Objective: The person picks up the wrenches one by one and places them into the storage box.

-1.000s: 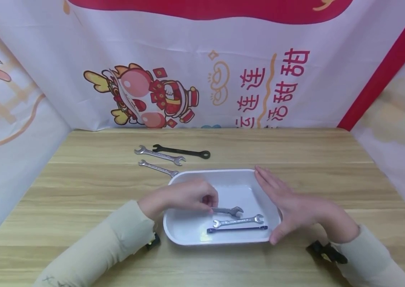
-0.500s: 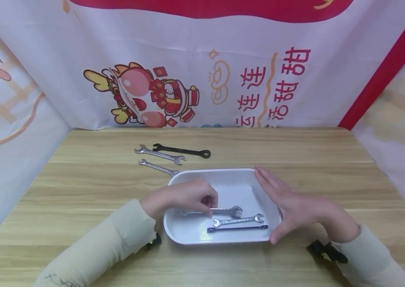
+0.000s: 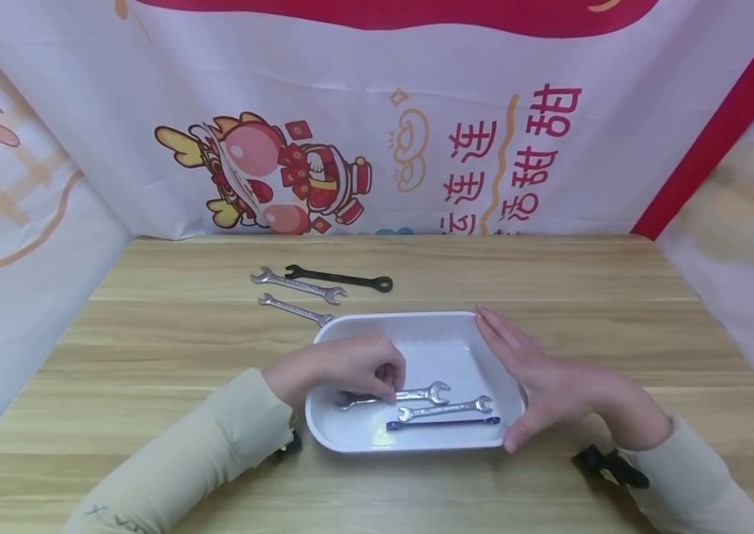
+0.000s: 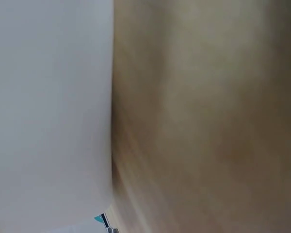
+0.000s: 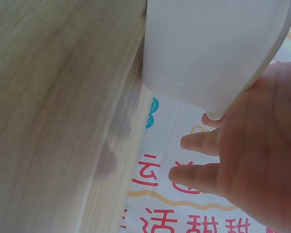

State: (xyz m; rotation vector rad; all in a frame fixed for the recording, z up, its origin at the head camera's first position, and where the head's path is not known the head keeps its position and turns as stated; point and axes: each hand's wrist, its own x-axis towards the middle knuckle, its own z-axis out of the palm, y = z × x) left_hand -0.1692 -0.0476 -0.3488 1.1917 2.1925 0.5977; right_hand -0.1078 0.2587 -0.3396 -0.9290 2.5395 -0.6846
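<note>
Printed cloth [image 3: 363,81] borders the back, left and right edges of the wood-grain worktop [image 3: 550,282]. 1 white tray [image 3: 440,360] sits on the worktop, well forward of the back edge. Left hand [image 3: 356,363]: thumb and finger pinched together on the held wrench [image 3: 413,395], inside the tray, toward its front edge. Contact with the tray floor cannot be told. Right hand [image 3: 553,386]: fingers apart, laid against the tray's right edge, thumb at the front right corner.

Compared with 1.0 s earlier: the held wrench now shows both ends; its left end was then hidden. Right hand, tray and the other 5 wrenches keep their positions.

Edges: the inner silver wrench [image 3: 446,409] and blue wrench [image 3: 443,423] lie along the tray's front edge. Near the tray's back left corner lie the black wrench [image 3: 339,279], rear silver wrench [image 3: 299,285] and front silver wrench [image 3: 295,309], the last ending just beside the rim. Tray floor shows from the held wrench to the back edge; worktop surface extends from the right hand to the right edge.
</note>
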